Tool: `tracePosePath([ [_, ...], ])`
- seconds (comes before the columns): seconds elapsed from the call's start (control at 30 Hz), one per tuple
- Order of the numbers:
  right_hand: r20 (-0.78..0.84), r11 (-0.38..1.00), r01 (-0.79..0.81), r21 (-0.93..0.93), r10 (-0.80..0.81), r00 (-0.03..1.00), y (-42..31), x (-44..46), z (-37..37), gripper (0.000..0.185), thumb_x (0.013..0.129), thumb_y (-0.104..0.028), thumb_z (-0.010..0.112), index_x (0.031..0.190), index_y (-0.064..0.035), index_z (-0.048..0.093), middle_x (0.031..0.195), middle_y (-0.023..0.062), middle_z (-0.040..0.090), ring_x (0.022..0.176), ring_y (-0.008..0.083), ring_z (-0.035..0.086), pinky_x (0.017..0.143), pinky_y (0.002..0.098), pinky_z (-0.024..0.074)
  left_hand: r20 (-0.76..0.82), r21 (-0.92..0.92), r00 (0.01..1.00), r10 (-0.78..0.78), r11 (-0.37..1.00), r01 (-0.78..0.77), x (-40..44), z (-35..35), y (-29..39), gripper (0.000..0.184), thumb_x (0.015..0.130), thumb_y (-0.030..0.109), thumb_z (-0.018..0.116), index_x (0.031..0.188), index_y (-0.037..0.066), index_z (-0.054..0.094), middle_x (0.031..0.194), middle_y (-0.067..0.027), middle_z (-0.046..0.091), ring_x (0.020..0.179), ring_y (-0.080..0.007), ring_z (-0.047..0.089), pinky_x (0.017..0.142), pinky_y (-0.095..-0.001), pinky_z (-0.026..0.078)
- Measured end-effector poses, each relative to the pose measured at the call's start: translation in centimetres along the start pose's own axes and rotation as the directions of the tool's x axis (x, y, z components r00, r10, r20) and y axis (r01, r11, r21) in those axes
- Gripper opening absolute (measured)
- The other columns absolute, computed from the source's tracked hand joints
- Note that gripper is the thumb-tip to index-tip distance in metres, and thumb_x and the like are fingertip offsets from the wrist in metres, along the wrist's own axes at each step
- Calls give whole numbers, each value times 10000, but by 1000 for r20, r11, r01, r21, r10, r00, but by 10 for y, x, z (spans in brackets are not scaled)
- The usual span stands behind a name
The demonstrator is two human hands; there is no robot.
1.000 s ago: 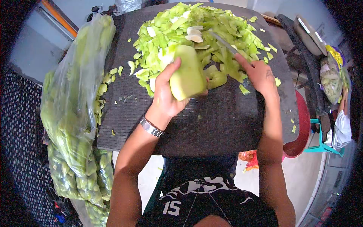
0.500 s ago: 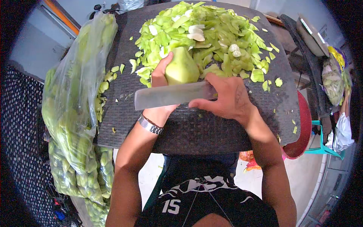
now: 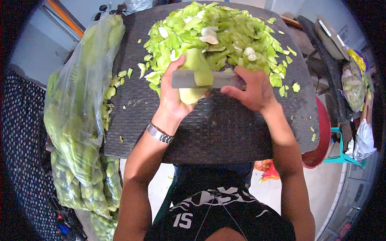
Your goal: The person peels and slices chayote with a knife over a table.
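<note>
My left hand [image 3: 173, 90], with a metal watch at the wrist, is wrapped round a pale green peeled vegetable [image 3: 192, 94]. My right hand [image 3: 254, 89] grips the handle of a wide-bladed knife [image 3: 183, 79]. The blade lies across the vegetable and points left, with a green slice [image 3: 203, 75] resting on it. Just beyond both hands, a large heap of green peelings [image 3: 225, 30] covers the far part of the dark woven table [image 3: 193, 140]. A whitish piece [image 3: 249, 53] lies on the heap's near right side.
Clear plastic bags of green vegetables [image 3: 78, 108] stand along the table's left side. At the right are a red tub [image 3: 318, 140], a teal stool [image 3: 345, 150] and a bag of produce [image 3: 353, 86]. An orange-red net bag [image 3: 268, 170] lies on the floor below the table.
The knife has come from over the heap to the vegetable, then moved slightly away from my body across it. A slice now lies on the blade. My left hand keeps its hold.
</note>
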State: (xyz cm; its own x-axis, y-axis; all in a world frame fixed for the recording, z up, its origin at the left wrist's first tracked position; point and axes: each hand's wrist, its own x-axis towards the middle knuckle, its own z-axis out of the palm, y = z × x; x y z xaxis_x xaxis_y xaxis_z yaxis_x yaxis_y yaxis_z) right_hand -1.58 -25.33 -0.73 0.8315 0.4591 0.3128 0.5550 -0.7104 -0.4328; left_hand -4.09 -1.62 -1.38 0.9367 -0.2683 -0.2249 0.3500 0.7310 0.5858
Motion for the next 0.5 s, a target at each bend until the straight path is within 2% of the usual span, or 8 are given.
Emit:
tracePosePath([
  [0.07,-51,999,35,29,-34,998,-10,-1,7,707,791,-763,665,814,-58,634,642,170,645,650,398,690,586,490,527,-20,-29,1000,-11,1000,11,-1,3,1,490,969,466,562,1259,72,597,1092,-125,697,937,-278,712,732,-434,601],
  [0.17,-60,994,92,51,-89,994,-21,-3,3,697,813,-744,658,799,-48,644,652,185,644,674,408,692,610,494,532,-73,-29,996,54,998,-56,0,9,-12,526,981,472,535,1315,68,588,1143,-143,705,919,-291,725,747,-423,621],
  [0.27,-82,999,-51,12,52,995,13,2,7,693,851,-724,631,792,-33,651,675,196,646,687,406,687,621,494,522,117,32,993,12,999,-16,6,-12,-8,479,996,425,566,1297,53,587,1144,-129,698,981,-270,715,820,-423,607],
  [0.3,-18,977,-215,-2,215,976,21,7,-7,696,894,-710,587,825,-23,670,712,207,655,708,396,679,639,475,508,55,23,996,-67,998,66,1,3,-6,496,1011,431,549,1319,44,579,1173,-127,696,1003,-266,713,855,-414,601],
  [0.4,-17,925,-381,8,381,924,32,9,-31,709,914,-711,555,841,-16,674,748,225,657,708,381,664,645,457,489,39,11,999,-17,1000,17,-4,20,-10,492,1031,428,520,1336,45,572,1189,-127,693,1009,-265,711,870,-409,597],
  [0.43,-32,916,-402,10,402,915,30,9,-29,735,917,-722,537,832,-4,672,752,235,653,704,378,654,656,454,483,69,-8,997,-20,1000,21,-4,19,-9,487,1045,423,498,1348,48,564,1189,-126,690,1009,-265,710,870,-413,597],
  [0.5,-23,918,-395,30,396,918,20,6,-27,725,907,-710,567,804,3,659,738,234,648,674,380,646,634,455,480,30,21,999,14,1000,-14,-4,18,-7,482,1046,427,497,1341,53,569,1185,-122,691,1003,-264,709,870,-414,597],
])
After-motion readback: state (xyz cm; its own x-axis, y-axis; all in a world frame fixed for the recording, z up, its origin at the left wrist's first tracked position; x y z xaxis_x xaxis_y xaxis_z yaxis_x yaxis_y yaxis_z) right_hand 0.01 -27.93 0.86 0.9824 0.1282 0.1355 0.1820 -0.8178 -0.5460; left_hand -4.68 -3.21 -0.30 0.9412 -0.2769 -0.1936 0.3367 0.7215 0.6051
